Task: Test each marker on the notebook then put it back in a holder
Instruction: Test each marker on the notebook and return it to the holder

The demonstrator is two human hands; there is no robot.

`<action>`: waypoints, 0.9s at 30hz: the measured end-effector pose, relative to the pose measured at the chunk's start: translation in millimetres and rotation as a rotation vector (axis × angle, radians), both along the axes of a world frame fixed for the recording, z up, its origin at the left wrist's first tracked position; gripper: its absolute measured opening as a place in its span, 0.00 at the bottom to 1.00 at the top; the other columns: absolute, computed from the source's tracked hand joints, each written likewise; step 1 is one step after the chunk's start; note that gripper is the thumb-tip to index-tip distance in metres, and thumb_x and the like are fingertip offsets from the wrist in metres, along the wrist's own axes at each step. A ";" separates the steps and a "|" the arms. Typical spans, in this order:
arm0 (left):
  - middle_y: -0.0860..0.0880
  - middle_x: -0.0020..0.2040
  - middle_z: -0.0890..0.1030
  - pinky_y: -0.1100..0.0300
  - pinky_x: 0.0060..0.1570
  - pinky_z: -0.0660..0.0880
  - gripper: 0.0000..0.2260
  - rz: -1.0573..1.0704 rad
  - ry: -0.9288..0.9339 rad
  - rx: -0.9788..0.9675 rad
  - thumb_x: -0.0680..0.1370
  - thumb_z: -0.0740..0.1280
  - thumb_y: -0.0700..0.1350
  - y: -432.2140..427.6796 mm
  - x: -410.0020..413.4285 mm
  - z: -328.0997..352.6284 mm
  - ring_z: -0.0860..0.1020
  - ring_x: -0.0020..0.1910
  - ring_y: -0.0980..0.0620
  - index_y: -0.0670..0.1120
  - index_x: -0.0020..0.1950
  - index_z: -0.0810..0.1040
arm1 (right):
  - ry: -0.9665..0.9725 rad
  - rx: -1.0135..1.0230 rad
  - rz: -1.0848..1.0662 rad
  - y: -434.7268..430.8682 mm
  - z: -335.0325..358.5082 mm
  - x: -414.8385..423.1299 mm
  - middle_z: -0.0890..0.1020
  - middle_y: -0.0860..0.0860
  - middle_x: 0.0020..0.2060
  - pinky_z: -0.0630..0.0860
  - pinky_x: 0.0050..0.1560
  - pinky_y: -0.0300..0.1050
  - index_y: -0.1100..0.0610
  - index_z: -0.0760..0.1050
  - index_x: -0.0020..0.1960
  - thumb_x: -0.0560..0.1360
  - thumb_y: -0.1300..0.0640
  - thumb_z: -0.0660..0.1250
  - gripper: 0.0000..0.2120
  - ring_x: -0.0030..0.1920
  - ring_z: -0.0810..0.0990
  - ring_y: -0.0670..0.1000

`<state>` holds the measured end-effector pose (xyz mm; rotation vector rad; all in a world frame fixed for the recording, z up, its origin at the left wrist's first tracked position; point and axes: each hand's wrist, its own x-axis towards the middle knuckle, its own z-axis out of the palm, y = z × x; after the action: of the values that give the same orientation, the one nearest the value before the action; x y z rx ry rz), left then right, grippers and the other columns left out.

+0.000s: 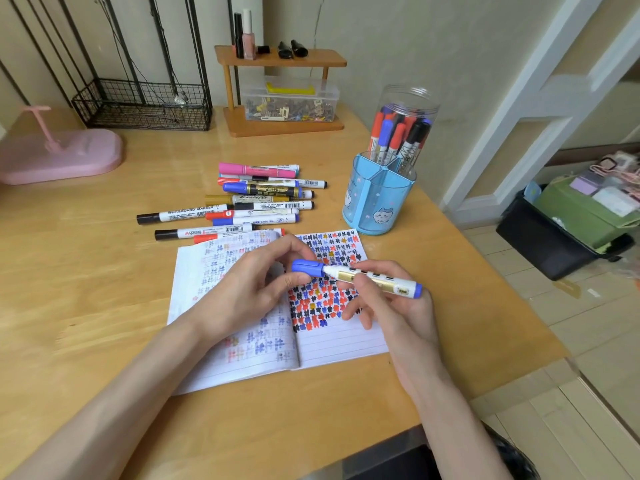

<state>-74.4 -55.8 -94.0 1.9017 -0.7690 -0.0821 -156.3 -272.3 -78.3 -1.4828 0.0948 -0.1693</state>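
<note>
Head view gives me both hands over the open notebook (332, 341), which lies flat on the wooden table (104, 271). My right hand (391, 306) grips the white barrel of a blue marker (377, 280), held almost level above the right page with its scribbled test marks. My left hand (256, 289) pinches the blue cap (306, 266) between thumb and fingers; the cap meets the marker's tip end, though I cannot tell whether it is fully seated. Beyond the notebook lies a pile of markers (263, 202). A blue divided holder (377, 199) stands to its right, and just behind it a clear jar (405, 112) holds more markers.
</note>
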 end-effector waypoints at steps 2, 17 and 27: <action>0.49 0.43 0.82 0.61 0.34 0.68 0.05 -0.012 -0.012 0.004 0.82 0.68 0.48 -0.2 -0.7 1.4 0.71 0.31 0.50 0.54 0.58 0.78 | -0.005 -0.023 0.014 0.7 1.3 -2.4 0.88 0.58 0.43 0.73 0.34 0.42 0.59 0.83 0.55 0.75 0.54 0.74 0.12 0.34 0.82 0.53; 0.59 0.49 0.85 0.67 0.47 0.75 0.07 0.086 -0.213 0.191 0.83 0.69 0.43 4.8 -3.5 7.0 0.82 0.47 0.59 0.50 0.59 0.84 | -0.016 -0.132 0.074 -2.3 -6.2 1.3 0.87 0.57 0.39 0.81 0.44 0.40 0.60 0.86 0.56 0.76 0.63 0.77 0.09 0.39 0.86 0.53; 0.56 0.47 0.85 0.58 0.47 0.77 0.10 0.094 -0.212 0.185 0.82 0.66 0.51 -0.3 -9.1 7.3 0.83 0.45 0.57 0.49 0.57 0.84 | -0.037 -0.141 0.103 -2.2 -7.1 0.3 0.87 0.58 0.39 0.81 0.47 0.39 0.61 0.86 0.55 0.76 0.63 0.76 0.08 0.41 0.86 0.52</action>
<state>-83.6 -56.2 -86.7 2.1436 -0.8361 0.1123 -156.1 -274.5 -85.4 -1.6207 -0.0245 -0.1215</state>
